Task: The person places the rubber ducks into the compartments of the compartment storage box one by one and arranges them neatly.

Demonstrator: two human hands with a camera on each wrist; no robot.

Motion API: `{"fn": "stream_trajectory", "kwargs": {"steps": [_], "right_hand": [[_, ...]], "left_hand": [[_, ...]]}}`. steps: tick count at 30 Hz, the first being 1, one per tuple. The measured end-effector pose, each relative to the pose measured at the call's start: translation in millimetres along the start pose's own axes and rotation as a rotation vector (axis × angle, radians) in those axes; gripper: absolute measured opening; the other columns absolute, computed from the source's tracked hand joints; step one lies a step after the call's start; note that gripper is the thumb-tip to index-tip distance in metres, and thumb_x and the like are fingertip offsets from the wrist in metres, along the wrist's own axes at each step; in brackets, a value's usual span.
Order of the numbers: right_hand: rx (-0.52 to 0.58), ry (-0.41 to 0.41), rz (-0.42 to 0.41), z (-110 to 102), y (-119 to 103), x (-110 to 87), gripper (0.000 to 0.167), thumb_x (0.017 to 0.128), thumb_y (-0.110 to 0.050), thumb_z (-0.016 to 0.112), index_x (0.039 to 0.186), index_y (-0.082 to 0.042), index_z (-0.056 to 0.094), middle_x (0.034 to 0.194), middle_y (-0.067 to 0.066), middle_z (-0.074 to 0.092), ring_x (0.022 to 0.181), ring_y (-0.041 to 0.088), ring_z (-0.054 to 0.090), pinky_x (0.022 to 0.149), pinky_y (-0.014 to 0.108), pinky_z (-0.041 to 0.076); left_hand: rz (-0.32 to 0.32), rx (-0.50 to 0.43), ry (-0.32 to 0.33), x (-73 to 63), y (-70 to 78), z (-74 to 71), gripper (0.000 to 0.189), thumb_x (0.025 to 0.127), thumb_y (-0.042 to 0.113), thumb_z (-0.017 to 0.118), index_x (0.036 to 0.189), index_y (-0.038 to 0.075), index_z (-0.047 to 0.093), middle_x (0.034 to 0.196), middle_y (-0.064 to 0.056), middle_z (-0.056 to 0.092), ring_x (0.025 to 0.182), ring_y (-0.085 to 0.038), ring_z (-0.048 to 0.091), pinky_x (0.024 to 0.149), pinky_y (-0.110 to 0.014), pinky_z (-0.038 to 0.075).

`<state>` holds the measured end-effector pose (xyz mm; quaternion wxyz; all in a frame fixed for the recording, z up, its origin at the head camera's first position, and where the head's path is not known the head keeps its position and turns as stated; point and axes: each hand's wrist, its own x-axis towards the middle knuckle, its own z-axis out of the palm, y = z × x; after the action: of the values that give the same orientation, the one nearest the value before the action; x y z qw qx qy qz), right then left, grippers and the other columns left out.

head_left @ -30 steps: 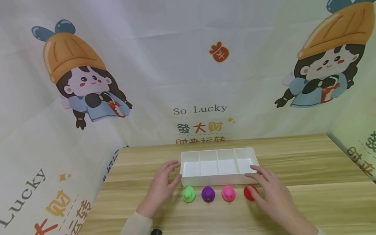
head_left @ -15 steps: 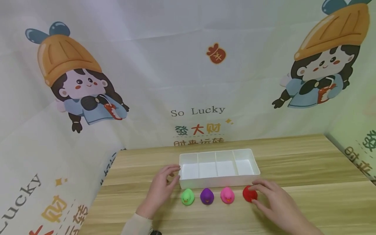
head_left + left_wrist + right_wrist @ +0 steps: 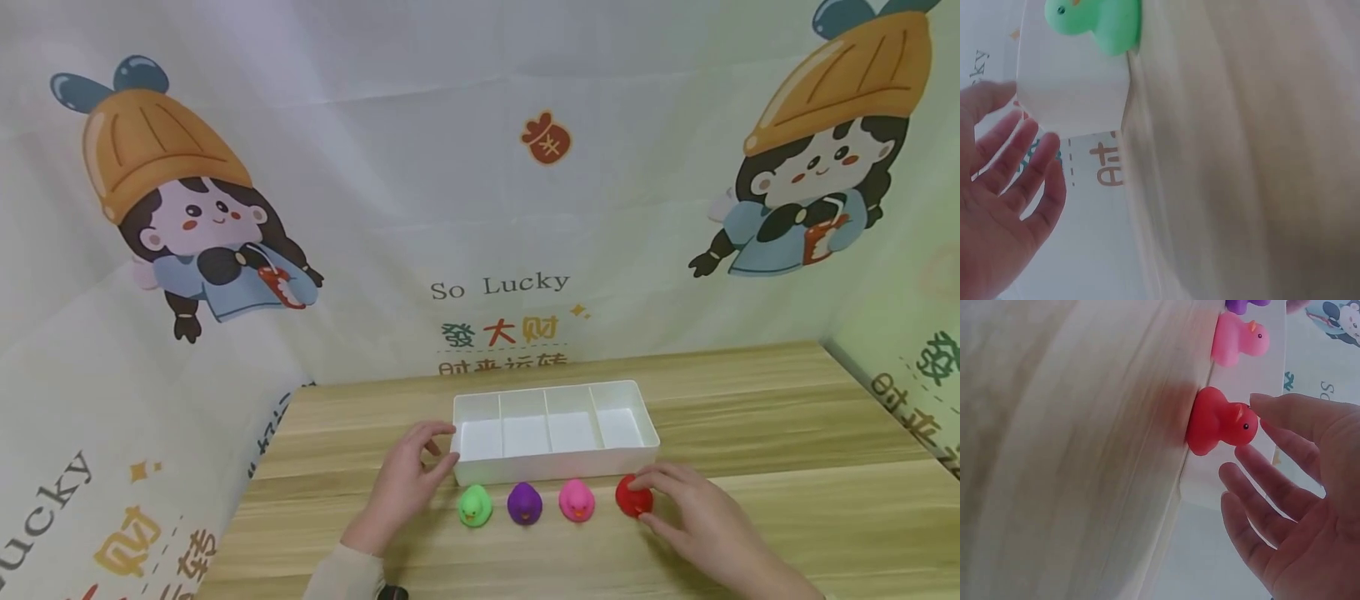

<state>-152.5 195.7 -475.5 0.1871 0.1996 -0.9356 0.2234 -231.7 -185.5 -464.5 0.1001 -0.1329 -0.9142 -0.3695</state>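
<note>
My right hand reaches to a red rubber duck, the rightmost in a row on the table. In the right wrist view its thumb tip is right at the duck's head, the other fingers loosely bent beyond it. My left hand has its thumb and fingertips at the left end of a white tray with several compartments. A green duck, a purple duck and a pink duck stand in front of the tray, continuing the row.
The wood-grain table extends to both sides of the tray. Behind it hangs a pale printed cloth with cartoon figures and lettering, continuing along the left and right sides. A small black object shows beside the left sleeve.
My right hand has shifted from over the tray's right front to the red duck, its fingers now close about it. The left hand stays by the tray; the view has shifted slightly.
</note>
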Motion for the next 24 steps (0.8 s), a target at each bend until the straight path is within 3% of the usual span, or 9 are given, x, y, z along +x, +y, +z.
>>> {"fn": "stream_trajectory", "kwargs": {"steps": [9, 24], "right_hand": [[0.014, -0.017, 0.015, 1.3, 3.2, 1.4, 0.044, 0.071, -0.01, 0.093, 0.106, -0.027, 0.073, 0.112, -0.011, 0.07, 0.103, 0.015, 0.069, 0.089, 0.041, 0.059], [0.102, -0.124, 0.092, -1.5, 5.6, 7.4, 0.038, 0.074, -0.01, 0.091, 0.101, -0.026, 0.07, 0.103, -0.014, 0.071, 0.092, 0.013, 0.068, 0.082, 0.033, 0.058]], "left_hand": [[0.02, -0.067, -0.056, 5.3, -9.0, -3.8, 0.03, 0.088, 0.011, 0.08, 0.117, 0.009, 0.071, 0.134, 0.001, 0.066, 0.093, -0.015, 0.066, 0.08, -0.035, 0.058], [0.072, 0.02, -0.121, 12.4, -12.4, -9.1, 0.027, 0.088, 0.015, 0.079, 0.113, 0.013, 0.07, 0.139, 0.002, 0.063, 0.1, -0.015, 0.062, 0.083, -0.036, 0.054]]}}
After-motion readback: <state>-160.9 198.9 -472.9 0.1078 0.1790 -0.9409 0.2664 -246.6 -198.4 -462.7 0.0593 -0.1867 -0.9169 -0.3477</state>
